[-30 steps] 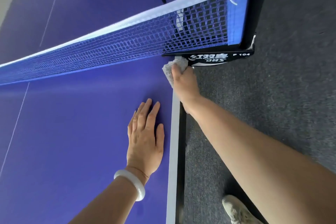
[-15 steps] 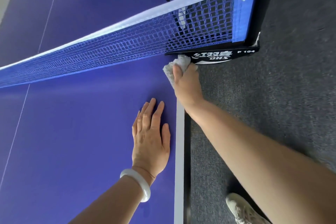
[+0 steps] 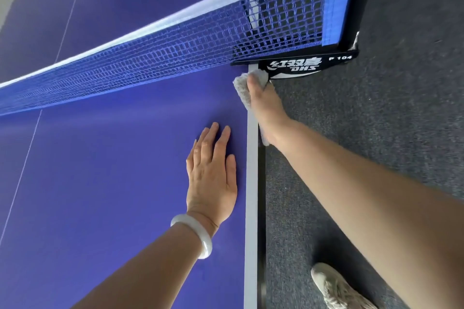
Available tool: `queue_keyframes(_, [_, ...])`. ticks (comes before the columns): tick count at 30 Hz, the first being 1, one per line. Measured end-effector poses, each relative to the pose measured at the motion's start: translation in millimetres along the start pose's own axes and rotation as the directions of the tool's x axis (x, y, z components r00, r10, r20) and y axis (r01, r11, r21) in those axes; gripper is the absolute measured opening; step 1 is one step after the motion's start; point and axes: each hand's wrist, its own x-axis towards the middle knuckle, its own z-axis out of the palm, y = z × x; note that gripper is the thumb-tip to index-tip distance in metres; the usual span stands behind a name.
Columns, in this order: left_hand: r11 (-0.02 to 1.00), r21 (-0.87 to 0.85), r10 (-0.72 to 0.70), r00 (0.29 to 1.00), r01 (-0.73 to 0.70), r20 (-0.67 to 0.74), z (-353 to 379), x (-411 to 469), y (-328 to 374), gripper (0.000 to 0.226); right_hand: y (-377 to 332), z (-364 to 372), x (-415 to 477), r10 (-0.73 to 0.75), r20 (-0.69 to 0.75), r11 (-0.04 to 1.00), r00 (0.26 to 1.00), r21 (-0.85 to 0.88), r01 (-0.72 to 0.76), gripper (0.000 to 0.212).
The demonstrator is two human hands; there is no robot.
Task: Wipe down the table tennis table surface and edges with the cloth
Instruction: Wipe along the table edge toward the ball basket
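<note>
The purple table tennis table [image 3: 105, 183] fills the left of the head view, with a white side line [image 3: 251, 195] along its right edge. My right hand [image 3: 265, 105] grips a white cloth [image 3: 241, 85] wrapped over that edge, right below the black net clamp [image 3: 293, 64]. The thumb lies on top of the cloth, and the other fingers are hidden below the edge. My left hand [image 3: 213, 178] rests flat on the table top just inside the white line, fingers straight, with a pale bangle on the wrist.
The blue net [image 3: 163, 52] with its white top band crosses the table above both hands. Its black post [image 3: 351, 2] stands outside the edge at the upper right. Dark grey carpet [image 3: 376, 120] lies to the right, with my light shoe [image 3: 336, 288] on it.
Both hands and the net sit slightly further right in the view than one second ago. The right hand keeps the cloth at the edge by the clamp; the left hand stays flat.
</note>
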Motion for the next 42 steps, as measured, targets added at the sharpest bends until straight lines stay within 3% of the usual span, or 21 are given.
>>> queue_keyframes(6, [0.999,-0.032,0.023,1.000,-0.024,-0.021,-1.3,-1.2,0.5,0.052,76.0,7.7,-102.1,-0.202,-0.079,0.977,0.976,0.050,0.206,0.054])
queue_keyframes(9, [0.997,-0.068,0.026,0.998,-0.030,-0.052,-0.4,-1.7,-3.1,0.051,119.5,11.1,-179.8,-0.286,-0.048,0.946,0.957,0.143,0.290,0.032])
queue_keyframes(12, [0.994,-0.097,0.042,0.996,-0.049,-0.074,1.4,-1.9,-5.1,0.048,139.1,10.3,-214.6,-0.218,-0.029,0.961,0.976,0.168,0.219,0.021])
queue_keyframes(15, [0.994,-0.101,0.036,0.997,-0.042,-0.065,1.0,-3.8,-6.1,0.048,119.7,6.8,-180.3,-0.190,0.007,0.970,0.982,0.153,0.187,0.019])
queue_keyframes(21, [0.998,-0.062,0.024,0.997,-0.028,-0.071,2.8,-2.3,-3.1,0.048,66.1,-4.4,-97.4,-0.052,0.029,0.972,0.998,0.233,0.044,0.050])
queue_keyframes(25, [1.000,0.005,-0.002,0.998,0.002,-0.065,5.7,-1.3,-0.4,0.052,96.6,0.5,-141.4,-0.118,-0.017,0.975,0.993,0.190,0.119,0.029])
queue_keyframes(28, [1.000,0.023,0.002,0.998,0.000,-0.065,7.4,-1.1,-1.1,0.055,127.9,2.2,-189.4,-0.174,0.020,0.968,0.984,0.185,0.168,0.041])
queue_keyframes(31, [1.000,0.018,0.000,0.997,0.002,-0.083,8.4,-0.9,-0.8,0.052,138.0,-4.0,-204.6,-0.113,0.089,0.974,0.990,0.208,0.092,0.052])
queue_keyframes(38, [0.996,-0.046,0.060,0.973,-0.071,-0.221,-1.7,-13.7,2.4,0.039,144.7,-8.4,-194.8,-0.021,0.155,0.990,0.988,0.138,-0.001,0.058])
queue_keyframes(42, [0.974,-0.225,-0.028,0.979,-0.018,-0.201,-8.3,-49.6,3.0,0.036,142.1,-11.1,-193.1,0.013,0.142,0.993,0.990,0.118,-0.030,0.057])
